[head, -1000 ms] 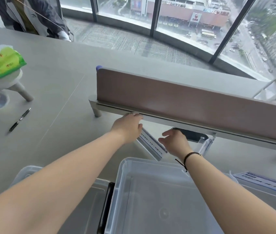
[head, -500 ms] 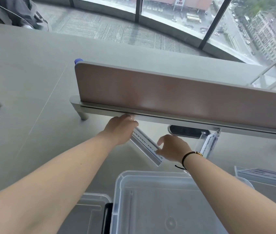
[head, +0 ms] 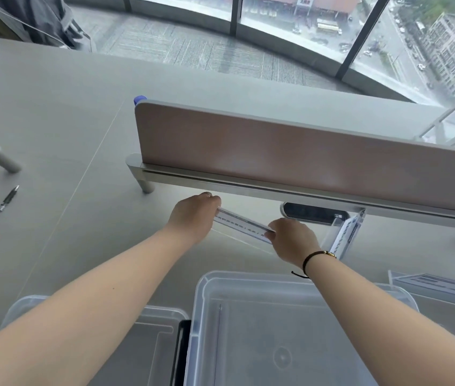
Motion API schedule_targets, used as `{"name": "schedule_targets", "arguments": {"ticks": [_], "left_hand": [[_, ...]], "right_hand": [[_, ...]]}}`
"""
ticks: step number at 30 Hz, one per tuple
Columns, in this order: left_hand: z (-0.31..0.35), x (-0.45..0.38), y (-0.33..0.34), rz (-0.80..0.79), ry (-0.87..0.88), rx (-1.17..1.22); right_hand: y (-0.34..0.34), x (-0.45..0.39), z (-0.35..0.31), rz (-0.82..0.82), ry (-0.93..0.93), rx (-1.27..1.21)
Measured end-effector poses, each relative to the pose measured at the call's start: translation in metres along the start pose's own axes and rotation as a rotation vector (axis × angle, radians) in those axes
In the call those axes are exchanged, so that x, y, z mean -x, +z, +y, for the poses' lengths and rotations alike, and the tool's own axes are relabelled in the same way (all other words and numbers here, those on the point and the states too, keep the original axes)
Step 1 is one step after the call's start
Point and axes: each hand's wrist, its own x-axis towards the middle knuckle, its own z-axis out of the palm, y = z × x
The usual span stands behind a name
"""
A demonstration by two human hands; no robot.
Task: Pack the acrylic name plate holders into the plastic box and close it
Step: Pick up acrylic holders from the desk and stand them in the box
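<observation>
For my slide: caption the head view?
Both hands grip a name plate holder beyond the empty plastic box.

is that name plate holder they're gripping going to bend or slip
The name plate holder probably stays stiff: it spans straight between the left hand and right hand. Its glossy clear surface may be slippery, so gripping both ends seems wise.

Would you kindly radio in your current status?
Left hand and right hand grip clear acrylic name plate holder. Clear plastic box open, empty. Nothing in the way.
</observation>
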Motion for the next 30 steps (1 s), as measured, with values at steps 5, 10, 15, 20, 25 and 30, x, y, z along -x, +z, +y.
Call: {"name": "schedule_targets", "arguments": {"ticks": [5, 10, 15, 20, 25, 30], "left_hand": [[0.011, 0.023, -0.037, 0.063, -0.09, 0.144], [0.038, 0.054, -0.069, 0.194, -0.161, 0.236], [0.063, 0.087, -0.094, 0.266, -0.159, 0.238], [0.101, 0.133, -0.117, 0.352, -0.085, 0.217], [0.135, 0.176, -0.109, 0.355, -0.072, 0.249], [0.156, 0.206, -0.076, 0.221, -0.117, 0.296]], "right_hand": [[-0.037, 0.024, -0.003, 0.121, -0.078, -0.009], [-0.072, 0.057, -0.004, 0.197, -0.13, 0.061], [-0.097, 0.104, 0.0, 0.239, -0.178, 0.085], [-0.11, 0.155, 0.019, 0.296, -0.203, 0.067], [-0.1, 0.202, 0.046, 0.272, -0.227, 0.086], [-0.064, 0.232, 0.071, 0.171, -0.229, 0.099]]}}
